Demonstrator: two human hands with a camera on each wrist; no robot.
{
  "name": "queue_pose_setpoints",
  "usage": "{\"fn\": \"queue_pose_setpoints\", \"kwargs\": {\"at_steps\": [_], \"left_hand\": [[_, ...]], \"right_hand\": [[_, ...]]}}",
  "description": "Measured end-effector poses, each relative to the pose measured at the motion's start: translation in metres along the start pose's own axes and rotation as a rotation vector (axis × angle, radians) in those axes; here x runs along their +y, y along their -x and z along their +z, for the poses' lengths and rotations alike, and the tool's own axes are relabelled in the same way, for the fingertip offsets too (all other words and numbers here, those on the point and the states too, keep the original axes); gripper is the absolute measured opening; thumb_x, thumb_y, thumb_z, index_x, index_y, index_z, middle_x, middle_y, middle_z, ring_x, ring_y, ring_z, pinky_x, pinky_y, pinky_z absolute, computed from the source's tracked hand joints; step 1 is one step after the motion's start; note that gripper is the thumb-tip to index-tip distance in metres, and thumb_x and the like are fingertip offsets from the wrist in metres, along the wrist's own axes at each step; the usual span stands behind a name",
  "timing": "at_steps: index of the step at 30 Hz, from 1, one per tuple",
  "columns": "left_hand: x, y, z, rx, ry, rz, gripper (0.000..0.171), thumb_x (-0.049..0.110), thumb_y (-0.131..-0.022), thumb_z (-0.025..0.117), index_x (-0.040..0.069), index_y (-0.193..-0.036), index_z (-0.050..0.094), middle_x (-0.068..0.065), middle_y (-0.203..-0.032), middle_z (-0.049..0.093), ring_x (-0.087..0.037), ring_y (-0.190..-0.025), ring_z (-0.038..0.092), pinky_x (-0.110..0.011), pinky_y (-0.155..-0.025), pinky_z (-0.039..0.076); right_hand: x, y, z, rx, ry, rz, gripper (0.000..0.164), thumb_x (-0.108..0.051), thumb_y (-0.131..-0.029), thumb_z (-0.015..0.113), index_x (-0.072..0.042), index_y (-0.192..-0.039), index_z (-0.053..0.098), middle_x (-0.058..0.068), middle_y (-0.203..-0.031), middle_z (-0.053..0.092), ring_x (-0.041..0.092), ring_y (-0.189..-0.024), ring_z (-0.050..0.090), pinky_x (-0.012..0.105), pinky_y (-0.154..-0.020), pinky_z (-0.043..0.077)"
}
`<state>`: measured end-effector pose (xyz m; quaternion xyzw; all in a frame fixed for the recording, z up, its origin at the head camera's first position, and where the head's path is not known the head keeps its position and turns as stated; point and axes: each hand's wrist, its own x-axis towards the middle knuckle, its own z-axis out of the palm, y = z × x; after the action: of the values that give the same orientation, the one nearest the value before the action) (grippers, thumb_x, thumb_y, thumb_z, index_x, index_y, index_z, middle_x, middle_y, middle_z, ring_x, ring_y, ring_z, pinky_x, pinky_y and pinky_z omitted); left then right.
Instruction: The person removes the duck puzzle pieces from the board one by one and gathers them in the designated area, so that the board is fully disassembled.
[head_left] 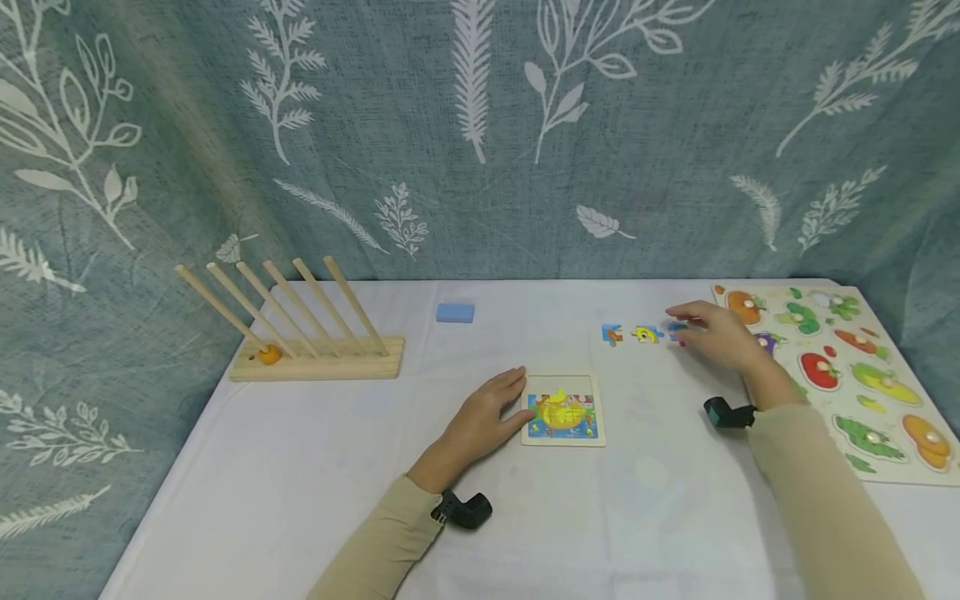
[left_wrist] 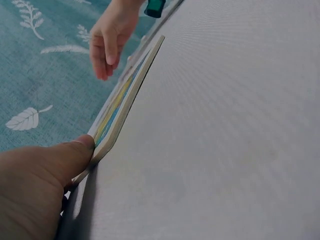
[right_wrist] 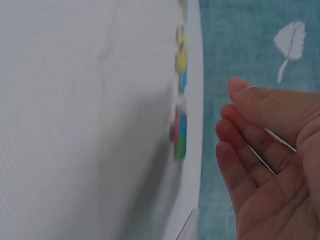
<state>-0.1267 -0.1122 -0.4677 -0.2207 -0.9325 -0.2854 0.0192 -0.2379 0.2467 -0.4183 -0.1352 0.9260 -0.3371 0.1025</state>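
A small wooden jigsaw board (head_left: 546, 384) with a yellow duck picture lies in the middle of the table; a bare strip shows along its top. My left hand (head_left: 480, 425) rests at its left side, thumb on the edge and fingers by the upper corner. In the left wrist view the thumb (left_wrist: 75, 152) touches the board's rim. My right hand (head_left: 712, 337) hovers near a blue and pink puzzle piece (head_left: 677, 334), partly covering it in the head view. Its fingers are loosely bent with nothing between them. Left of that lie a yellow piece (head_left: 647, 334) and a blue-orange piece (head_left: 612, 335).
A vegetable puzzle board (head_left: 840, 400) lies at the right, partly beneath my right forearm in view. At the back left stands a wooden peg rack (head_left: 352, 367) with an orange bead (head_left: 270, 355). A blue block (head_left: 455, 312) sits near the back edge.
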Motion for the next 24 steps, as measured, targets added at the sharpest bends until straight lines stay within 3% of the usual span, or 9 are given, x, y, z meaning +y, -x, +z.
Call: {"fn": "queue_pose_setpoints", "kwargs": {"at_steps": [5,13,24], "left_hand": [[0.001,0.001,-0.001,0.017,0.007,0.022,0.054,0.031,-0.089,0.066,-0.003,-0.13,0.055,-0.012,-0.141,0.049,-0.026,-0.133,0.044,-0.038,-0.11,0.039],[0.004,0.011,-0.002,0.057,0.057,0.056,0.042,0.022,-0.087,0.07,-0.002,-0.12,0.063,-0.012,-0.131,0.059,-0.027,-0.123,0.055,-0.037,-0.104,0.046],[0.002,0.013,0.0,0.082,0.117,0.089,0.037,0.017,-0.085,0.072,-0.002,-0.116,0.066,-0.012,-0.125,0.062,-0.025,-0.118,0.059,-0.034,-0.099,0.05]], "right_hand": [[-0.015,0.008,0.016,0.025,-0.012,-0.086,0.04,-0.013,-0.094,0.06,0.003,-0.13,0.053,0.025,-0.134,0.05,0.043,-0.124,0.046,0.056,-0.106,0.038],[-0.047,0.02,0.06,0.034,-0.024,-0.226,0.039,-0.012,-0.09,0.065,0.001,-0.126,0.058,0.02,-0.124,0.059,0.037,-0.113,0.056,0.051,-0.098,0.047],[-0.096,0.029,0.108,-0.112,-0.157,-0.333,0.042,-0.014,-0.088,0.068,0.0,-0.126,0.057,0.015,-0.123,0.06,0.03,-0.111,0.061,0.04,-0.095,0.052]]}}
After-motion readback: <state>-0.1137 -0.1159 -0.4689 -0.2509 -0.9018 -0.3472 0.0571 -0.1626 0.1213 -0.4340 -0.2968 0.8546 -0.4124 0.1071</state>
